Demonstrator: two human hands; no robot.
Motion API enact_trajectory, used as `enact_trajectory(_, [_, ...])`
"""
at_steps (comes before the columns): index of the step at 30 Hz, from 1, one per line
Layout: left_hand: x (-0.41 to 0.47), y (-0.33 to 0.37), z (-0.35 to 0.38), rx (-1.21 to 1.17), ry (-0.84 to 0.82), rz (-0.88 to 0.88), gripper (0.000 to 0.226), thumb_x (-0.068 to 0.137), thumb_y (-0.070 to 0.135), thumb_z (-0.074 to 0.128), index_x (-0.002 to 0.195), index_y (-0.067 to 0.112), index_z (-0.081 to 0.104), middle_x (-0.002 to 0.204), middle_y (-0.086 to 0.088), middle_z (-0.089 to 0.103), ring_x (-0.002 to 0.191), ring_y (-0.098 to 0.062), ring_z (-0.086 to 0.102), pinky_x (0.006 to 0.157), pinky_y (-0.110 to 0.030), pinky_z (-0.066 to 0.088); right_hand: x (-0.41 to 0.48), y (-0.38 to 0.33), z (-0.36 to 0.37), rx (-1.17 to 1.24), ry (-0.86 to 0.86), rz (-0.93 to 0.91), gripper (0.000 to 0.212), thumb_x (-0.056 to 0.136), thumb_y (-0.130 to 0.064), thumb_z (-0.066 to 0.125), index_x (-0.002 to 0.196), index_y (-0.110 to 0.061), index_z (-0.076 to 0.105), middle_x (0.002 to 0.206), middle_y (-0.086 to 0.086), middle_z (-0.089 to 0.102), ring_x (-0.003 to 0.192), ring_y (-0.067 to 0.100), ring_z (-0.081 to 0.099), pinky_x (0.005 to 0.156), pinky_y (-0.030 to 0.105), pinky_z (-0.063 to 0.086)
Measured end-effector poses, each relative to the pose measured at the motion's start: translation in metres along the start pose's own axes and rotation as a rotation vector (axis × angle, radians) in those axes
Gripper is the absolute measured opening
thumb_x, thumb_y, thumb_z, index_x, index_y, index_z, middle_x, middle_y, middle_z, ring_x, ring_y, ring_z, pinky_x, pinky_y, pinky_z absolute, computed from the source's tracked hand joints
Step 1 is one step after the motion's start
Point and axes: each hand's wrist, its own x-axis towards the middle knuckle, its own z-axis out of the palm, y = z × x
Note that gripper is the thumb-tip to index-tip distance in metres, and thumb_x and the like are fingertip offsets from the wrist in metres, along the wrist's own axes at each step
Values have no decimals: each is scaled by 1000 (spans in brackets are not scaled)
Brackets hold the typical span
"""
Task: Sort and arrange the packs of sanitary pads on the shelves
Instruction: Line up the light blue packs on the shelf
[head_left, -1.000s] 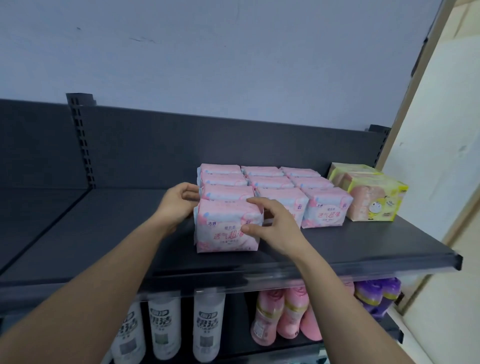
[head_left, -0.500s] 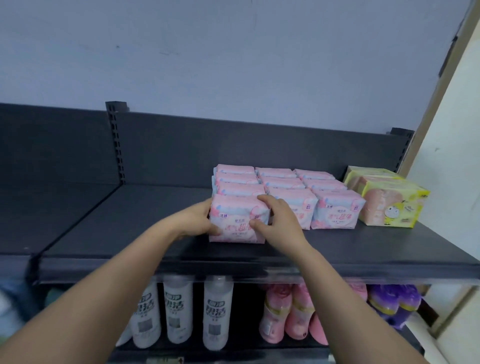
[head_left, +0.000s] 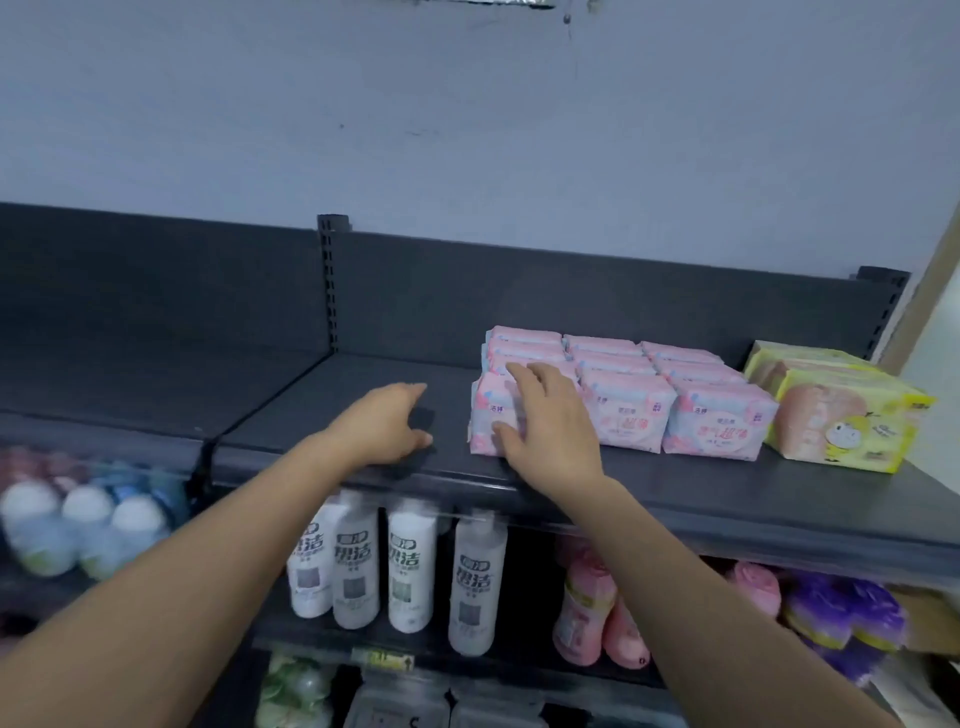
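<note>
On dark shelf (head_left: 332, 410) below pale wall (head_left: 467, 130): right hand (head_left: 550, 431) flat on pack (head_left: 487, 418), left hand (head_left: 382, 428) relaxed, empty.

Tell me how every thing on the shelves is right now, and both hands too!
left hand, open, holding nothing, apart from the packs.
right hand, open, resting on the front-left pink pack.
pink packs, upright in three tidy rows.
yellow packs, standing beside the pink ones.
white bottles, upright underneath.

front pink pack (head_left: 485, 415): label hidden by right hand (head_left: 550, 421) | white-capped bottles (head_left: 85, 506): blurred
</note>
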Motion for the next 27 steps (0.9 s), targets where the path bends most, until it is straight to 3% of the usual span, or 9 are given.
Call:
enact_trajectory(12, [-179,-110,-52,431,45,-431,61,90,33,62,142,12,38,146,-7,41,131,-27,43,101,-39,43,-19,-143,50,8,-333,-389,61,91,-39,61,143,-19,37,139,6,42,127,27,39,100,38,40])
enact_trajectory(16, [-244,-142,-70,476,38,-573,51,85,31,62,131,16,47,131,-4,51,118,-26,52,91,-40,48,-31,-201,69,-10,-410,-495,58,90,-42,60,138,-17,41,135,8,45,123,29,42,98,40,40])
enact_trajectory(23, [-354,-193,-104,498,70,-829,60,89,36,60,140,13,41,142,-7,45,131,-27,43,101,-39,42,-55,-314,98,25,-508,-703,59,88,-42,61,138,-18,40,134,10,45,124,32,42,98,40,38])
enact_trajectory(27, [-410,-223,-123,520,72,-940,50,88,34,61,131,12,46,132,-7,51,116,-28,53,82,-37,49,-67,-383,114,80,-547,-802,59,87,-41,63,137,-19,42,132,8,46,125,30,43,94,39,40])
